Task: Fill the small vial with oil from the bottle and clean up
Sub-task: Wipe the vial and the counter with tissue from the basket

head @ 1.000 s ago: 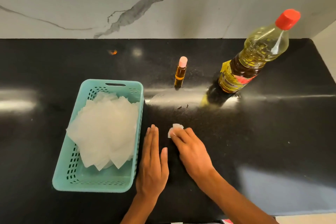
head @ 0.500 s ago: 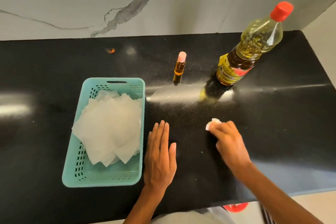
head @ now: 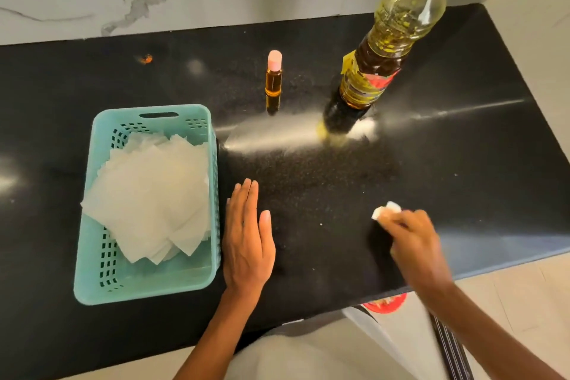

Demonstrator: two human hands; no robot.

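Observation:
A small vial with a pink cap stands upright on the black counter, full of amber oil. To its right stands the big oil bottle with a red cap. My right hand is blurred and pinches a crumpled white tissue against the counter, near the front right. My left hand lies flat on the counter, fingers together, just right of the basket, holding nothing.
A teal plastic basket with a stack of white tissues sits at the front left. A marble wall rises behind the counter. A small orange speck lies at the back left. Below the front edge shows something red.
My right hand has slid the tissue across the counter from beside my left hand out to the right. My left hand has stayed flat. The camera has come closer.

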